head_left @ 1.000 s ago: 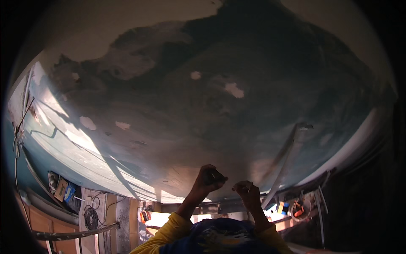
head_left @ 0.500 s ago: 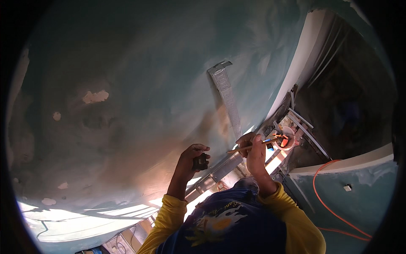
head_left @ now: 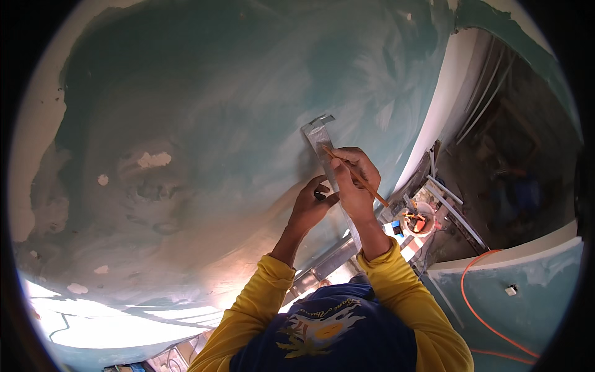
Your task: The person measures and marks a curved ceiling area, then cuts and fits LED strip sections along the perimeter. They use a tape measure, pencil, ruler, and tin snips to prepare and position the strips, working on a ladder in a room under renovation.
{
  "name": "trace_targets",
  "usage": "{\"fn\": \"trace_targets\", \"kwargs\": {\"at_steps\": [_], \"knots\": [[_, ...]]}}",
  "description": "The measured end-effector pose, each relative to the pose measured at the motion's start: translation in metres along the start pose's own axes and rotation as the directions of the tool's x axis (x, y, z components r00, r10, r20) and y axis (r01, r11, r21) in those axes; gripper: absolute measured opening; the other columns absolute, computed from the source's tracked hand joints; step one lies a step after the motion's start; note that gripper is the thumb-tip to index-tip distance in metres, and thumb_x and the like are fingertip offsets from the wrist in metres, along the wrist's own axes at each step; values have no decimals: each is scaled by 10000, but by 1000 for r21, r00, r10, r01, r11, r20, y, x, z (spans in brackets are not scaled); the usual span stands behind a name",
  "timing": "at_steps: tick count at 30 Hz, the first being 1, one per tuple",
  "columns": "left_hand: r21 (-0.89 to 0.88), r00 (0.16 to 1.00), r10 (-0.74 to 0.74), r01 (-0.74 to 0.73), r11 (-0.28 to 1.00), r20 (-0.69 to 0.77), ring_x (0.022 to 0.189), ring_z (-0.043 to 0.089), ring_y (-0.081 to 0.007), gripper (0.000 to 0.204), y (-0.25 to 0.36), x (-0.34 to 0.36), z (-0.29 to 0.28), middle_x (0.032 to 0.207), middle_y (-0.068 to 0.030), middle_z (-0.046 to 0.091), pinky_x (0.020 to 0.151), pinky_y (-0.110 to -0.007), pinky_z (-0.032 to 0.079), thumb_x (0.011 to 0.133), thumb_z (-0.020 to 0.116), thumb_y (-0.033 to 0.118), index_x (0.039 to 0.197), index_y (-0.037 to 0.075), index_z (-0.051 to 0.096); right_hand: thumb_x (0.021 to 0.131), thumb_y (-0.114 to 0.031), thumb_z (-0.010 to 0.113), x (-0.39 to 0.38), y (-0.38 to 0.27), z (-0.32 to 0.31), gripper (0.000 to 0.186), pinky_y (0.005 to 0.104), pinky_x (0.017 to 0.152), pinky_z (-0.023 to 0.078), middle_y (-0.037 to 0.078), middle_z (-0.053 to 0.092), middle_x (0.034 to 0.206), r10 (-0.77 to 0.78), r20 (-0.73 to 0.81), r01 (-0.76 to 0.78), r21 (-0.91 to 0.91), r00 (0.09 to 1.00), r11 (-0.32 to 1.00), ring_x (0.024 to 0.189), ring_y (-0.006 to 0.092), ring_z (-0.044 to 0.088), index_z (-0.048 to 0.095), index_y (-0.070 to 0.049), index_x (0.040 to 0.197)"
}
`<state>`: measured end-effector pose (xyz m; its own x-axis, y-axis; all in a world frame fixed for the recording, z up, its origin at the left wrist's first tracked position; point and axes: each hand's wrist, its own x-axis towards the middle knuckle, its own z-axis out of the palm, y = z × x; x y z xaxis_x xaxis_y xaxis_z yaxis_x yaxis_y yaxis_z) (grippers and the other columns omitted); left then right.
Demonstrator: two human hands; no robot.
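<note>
A teal painted wall (head_left: pixel 217 124) fills most of the view. A flat grey metal strip (head_left: pixel 318 141) lies against it, running up from the hands. My right hand (head_left: pixel 354 186) holds a thin wooden pencil (head_left: pixel 365 185) with its tip on the strip. My left hand (head_left: pixel 308 209) is just left of the strip, with a small dark object (head_left: pixel 320 195) pinched in its fingers and resting against the wall. Both sleeves are yellow, and a blue cap (head_left: pixel 325 332) shows at the bottom edge.
White filler patches (head_left: pixel 154 159) dot the wall on the left. Below the hands runs a metal rail (head_left: pixel 325 263). To the right are a round bucket with tools (head_left: pixel 420 220), white pipes (head_left: pixel 455 211), an orange cable (head_left: pixel 474 291) and a dark opening (head_left: pixel 514 161).
The view has swung across the wall. Both hands rose to the metal strip; the right hand's pencil, earlier held off to the right, now touches the strip, and the left hand has closed in beside it.
</note>
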<state>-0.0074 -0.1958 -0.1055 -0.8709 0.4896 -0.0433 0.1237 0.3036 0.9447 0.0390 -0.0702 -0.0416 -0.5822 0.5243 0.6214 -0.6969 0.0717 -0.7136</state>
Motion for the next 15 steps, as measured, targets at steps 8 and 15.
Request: {"fn": "trace_targets", "kwargs": {"at_steps": [8, 15], "knots": [[167, 985, 148, -133, 977, -83, 886, 703, -272, 296, -2, 9, 6, 1032, -180, 706, 799, -374, 552, 904, 699, 147, 1166, 10, 675, 934, 40, 672, 15, 5, 0, 94, 280, 829, 522, 112, 681, 994, -132, 109, 137, -40, 985, 990, 906, 163, 659, 656, 13, 1022], [149, 984, 140, -123, 981, -110, 928, 713, -319, 309, -8, 8, 8, 1064, -203, 708, 838, -400, 553, 921, 691, 162, 1200, 28, 696, 910, 81, 663, 17, 4, -2, 130, 283, 783, 534, 121, 680, 994, -116, 154, 125, -54, 981, 991, 897, 169, 664, 652, 15, 1021]]}}
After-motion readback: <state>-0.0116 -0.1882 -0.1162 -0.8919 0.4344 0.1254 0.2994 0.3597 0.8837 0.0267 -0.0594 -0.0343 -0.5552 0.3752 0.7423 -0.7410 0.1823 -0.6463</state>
